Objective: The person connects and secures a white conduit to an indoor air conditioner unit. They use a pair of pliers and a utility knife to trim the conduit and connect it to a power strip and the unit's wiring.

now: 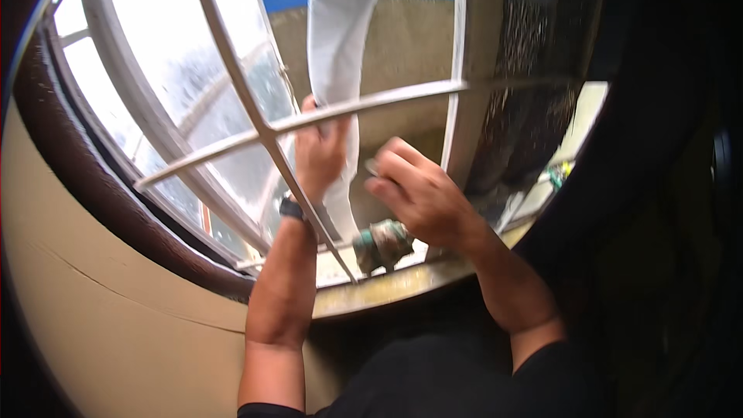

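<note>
A long white curtain-like strip (338, 39) hangs down behind the white window bars (267, 133). My left hand (319, 161), with a dark band at its wrist, reaches behind the horizontal bar and is closed on this strip; the bar hides part of the fingers. To the right of the strip, my right hand (422, 197) is raised in front of the opening, its fingers curled in a pinch. A small pale bit shows at its fingertips, blurred and too small to name. Below the hands, a bunched green and brown cloth-like thing (383, 246) sits on the sill.
The metal bars cross between me and the outdoors. Frosted window panes (220, 101) stand at the left, dark glass (534, 70) at the right. A yellowish sill (395, 285) runs below. Outside rises a grey wall (410, 54) with a blue top edge.
</note>
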`<state>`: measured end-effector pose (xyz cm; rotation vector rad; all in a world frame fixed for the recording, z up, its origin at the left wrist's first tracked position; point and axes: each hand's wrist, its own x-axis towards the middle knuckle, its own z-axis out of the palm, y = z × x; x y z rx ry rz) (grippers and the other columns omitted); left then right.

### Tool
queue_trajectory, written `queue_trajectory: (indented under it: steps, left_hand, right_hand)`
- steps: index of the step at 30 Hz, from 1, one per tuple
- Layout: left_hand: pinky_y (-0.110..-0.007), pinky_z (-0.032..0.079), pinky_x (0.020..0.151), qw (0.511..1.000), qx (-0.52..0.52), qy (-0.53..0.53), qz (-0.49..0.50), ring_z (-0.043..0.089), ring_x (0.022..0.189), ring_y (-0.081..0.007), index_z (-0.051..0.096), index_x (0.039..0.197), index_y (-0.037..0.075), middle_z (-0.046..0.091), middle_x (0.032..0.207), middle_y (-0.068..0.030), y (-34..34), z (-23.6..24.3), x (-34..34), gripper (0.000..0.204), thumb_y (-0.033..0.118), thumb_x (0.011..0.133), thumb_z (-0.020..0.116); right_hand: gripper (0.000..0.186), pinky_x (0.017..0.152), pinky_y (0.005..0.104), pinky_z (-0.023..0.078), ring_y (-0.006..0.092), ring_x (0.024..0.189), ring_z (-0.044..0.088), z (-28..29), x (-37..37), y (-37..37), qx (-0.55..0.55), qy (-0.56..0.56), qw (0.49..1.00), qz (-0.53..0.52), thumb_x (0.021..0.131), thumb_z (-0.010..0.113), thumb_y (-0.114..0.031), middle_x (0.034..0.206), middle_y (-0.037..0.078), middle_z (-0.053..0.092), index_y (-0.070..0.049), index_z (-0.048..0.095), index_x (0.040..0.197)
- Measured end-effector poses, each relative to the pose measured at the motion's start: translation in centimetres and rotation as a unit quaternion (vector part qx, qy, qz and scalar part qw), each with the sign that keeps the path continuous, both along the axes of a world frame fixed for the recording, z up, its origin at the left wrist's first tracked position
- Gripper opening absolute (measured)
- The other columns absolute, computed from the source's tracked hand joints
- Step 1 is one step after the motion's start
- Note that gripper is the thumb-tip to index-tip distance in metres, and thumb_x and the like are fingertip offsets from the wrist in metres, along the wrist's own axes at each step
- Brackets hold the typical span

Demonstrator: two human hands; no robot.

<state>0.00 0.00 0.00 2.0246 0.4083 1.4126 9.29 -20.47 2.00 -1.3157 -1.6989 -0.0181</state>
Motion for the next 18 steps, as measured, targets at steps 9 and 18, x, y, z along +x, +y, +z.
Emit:
queue_trajectory:
  steps: [9,18]
  left_hand:
    - [-0.045,0.054,0.073,0.984,0.115,-0.053,0.128,0.068,0.081,-0.0352,0.058,0.118,0.008,0.067,0.091,-0.0149,-2.1,0.6,1.2,0.049,0.022,0.075,0.077]
    - [-0.042,0.055,0.077,0.993,0.041,0.037,0.104,0.07,0.088,-0.0281,0.053,0.123,0.002,0.067,0.101,-0.0144,-3.4,1.6,0.0,0.066,0.03,0.074,0.088]
  right_hand:
    - [0.021,0.075,0.0375,0.047,0.0318,0.082,0.057,-6.8,1.9,-10.3,-0.125,0.078,0.988,0.046,0.098,0.067,-0.019,0.093,0.014,0.053,-0.002,0.056,0.094]
    - [0.021,0.077,0.0334,0.05,0.0244,0.085,0.063,-15.8,1.4,-17.2,-0.265,0.206,0.942,-0.001,0.096,0.07,-0.021,0.092,0.01,0.061,-0.002,0.062,0.094]
